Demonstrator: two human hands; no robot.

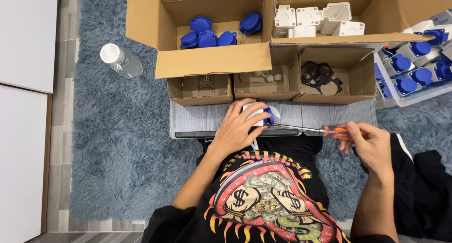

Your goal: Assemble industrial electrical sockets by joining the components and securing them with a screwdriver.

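The left hand (238, 127) is clasping a small white plastic box with a blue lid (258, 115), pressing it onto the grey ribbed surface (320, 115). The right hand (369, 142) is gripping an orange-handled screwdriver (310, 128), its metal tip touching the box's side.

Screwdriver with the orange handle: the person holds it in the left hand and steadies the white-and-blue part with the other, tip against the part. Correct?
Not quite. The head view shows the screwdriver in the right hand, not the left. The left hand is the one steadying the white-and-blue part on the grey board. The tip does reach the part.
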